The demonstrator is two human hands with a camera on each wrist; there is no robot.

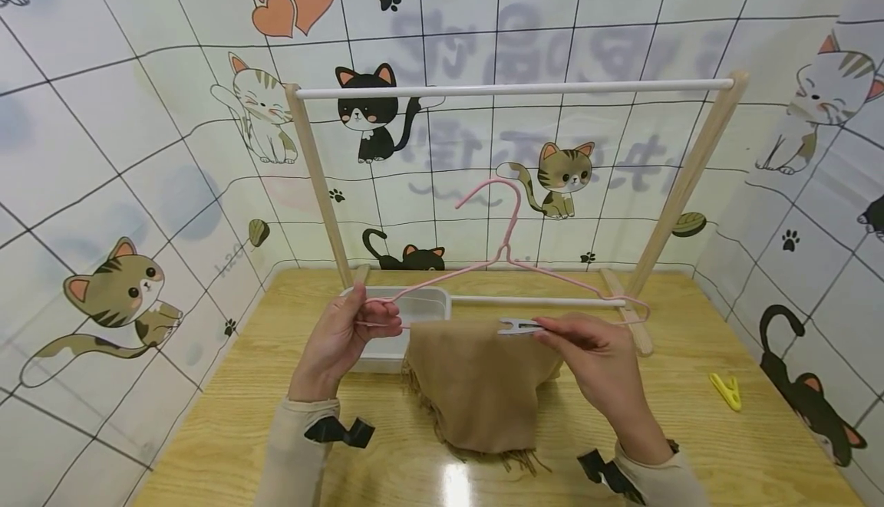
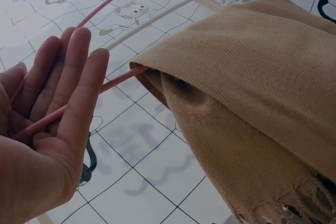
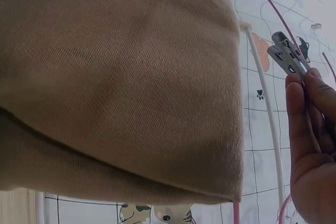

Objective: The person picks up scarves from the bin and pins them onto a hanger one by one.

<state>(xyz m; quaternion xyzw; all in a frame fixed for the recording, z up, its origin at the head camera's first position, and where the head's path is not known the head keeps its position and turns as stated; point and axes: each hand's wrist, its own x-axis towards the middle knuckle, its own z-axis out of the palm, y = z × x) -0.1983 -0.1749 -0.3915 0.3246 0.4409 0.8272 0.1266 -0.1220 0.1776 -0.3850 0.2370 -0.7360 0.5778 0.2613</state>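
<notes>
A pink wire hanger (image 1: 512, 227) is held up above the table, its hook upward. My left hand (image 1: 341, 338) grips its left end, fingers curled about the wire. Over the hanger's lower bar (image 2: 119, 81) hangs a folded tan scarf (image 1: 483, 392) with fringed ends. My right hand (image 1: 597, 353) pinches a grey clothespin (image 1: 518, 327) between thumb and fingers. In the head view the pin's tip points left at the scarf's top edge; in the right wrist view the clothespin (image 3: 290, 56) stands apart from the cloth.
Behind the hanger stands a rack with a white top rod (image 1: 518, 90) and wooden posts (image 1: 691, 177). A white tray (image 1: 380, 363) sits at its left foot, partly hidden by the scarf. On the table's right lies a yellow clothespin (image 1: 725, 392). Cat-printed sheeting encloses the table.
</notes>
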